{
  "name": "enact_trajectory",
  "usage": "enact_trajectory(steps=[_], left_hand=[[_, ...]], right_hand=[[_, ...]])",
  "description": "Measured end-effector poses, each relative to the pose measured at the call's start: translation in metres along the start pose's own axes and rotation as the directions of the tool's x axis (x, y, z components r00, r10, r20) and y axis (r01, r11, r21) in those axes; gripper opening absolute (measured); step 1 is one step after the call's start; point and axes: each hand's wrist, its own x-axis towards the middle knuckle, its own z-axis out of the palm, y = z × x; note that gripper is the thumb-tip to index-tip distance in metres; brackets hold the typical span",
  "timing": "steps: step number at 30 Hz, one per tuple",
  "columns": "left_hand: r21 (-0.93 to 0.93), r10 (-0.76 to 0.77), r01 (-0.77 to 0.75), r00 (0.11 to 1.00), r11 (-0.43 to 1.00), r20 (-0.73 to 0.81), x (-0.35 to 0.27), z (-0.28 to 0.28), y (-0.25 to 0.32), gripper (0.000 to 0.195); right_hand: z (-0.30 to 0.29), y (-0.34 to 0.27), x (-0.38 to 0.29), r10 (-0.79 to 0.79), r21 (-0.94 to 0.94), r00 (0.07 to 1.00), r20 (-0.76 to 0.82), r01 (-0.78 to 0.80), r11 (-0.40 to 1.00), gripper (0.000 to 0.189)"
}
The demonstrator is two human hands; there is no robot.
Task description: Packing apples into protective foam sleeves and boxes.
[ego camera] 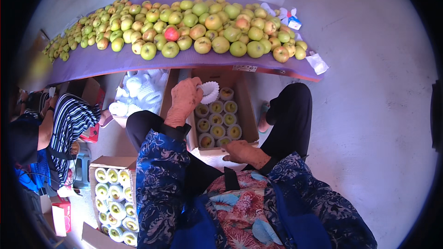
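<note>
My left hand (185,99) pinches the edge of a white foam fruit net (210,93) above the left side of a cardboard box (250,117) between my knees. In that box several apples (217,131) stand in rows, each in a white foam sleeve. My right hand (244,153) is at the near edge of the box, fingers pointing left, beside a sleeved apple; whether it touches the box or holds anything I cannot tell. Beyond the box, loose green and reddish apples (220,45) lie heaped on a purple-covered table (114,63).
An open box of white foam nets (140,88) stands left of my box. Nearer, at lower left, is a carton of sleeved apples (116,192). Another person (65,121) in striped clothing sits at the left, by a blue stool (82,167). Crumpled paper (316,63) lies on the table's right end.
</note>
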Motion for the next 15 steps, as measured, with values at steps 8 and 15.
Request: enact_trajectory(steps=[8, 15], left_hand=[[-0.221, -0.005, -0.024, 0.991, 0.975, -0.131, 0.013, 0.000, 0.001, 0.019], [-0.200, 0.084, -0.099, 0.993, 0.975, -0.083, 0.012, 0.020, 0.010, 0.022]], right_hand=[[0.010, 0.002, -0.025, -0.091, -0.008, 0.993, 0.072, 0.092, 0.996, 0.043], [0.005, 0.017, -0.041, -0.103, 0.045, 0.995, 0.006, 0.102, 0.994, 0.037]])
